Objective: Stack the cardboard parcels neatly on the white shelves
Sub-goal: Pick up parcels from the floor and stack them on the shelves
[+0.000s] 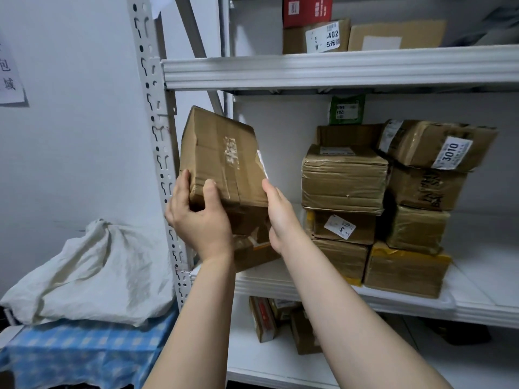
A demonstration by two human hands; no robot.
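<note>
The left grip (199,220) curled round a tilted cardboard parcel's (222,155) lower corner, the right grip (278,217) pressed flat against its side, over the white shelf (393,304), left of the stacked parcels (345,189).

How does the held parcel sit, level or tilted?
Tilted. The parcel sits askew to the level shelf beam; left hand grips its corner, right hand touches its side.

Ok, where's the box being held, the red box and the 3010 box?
held box (219,153): head view, taped brown face.
red box (307,9): head view, red front.
3010 box (418,144): head view, brown side beside its label.
</note>
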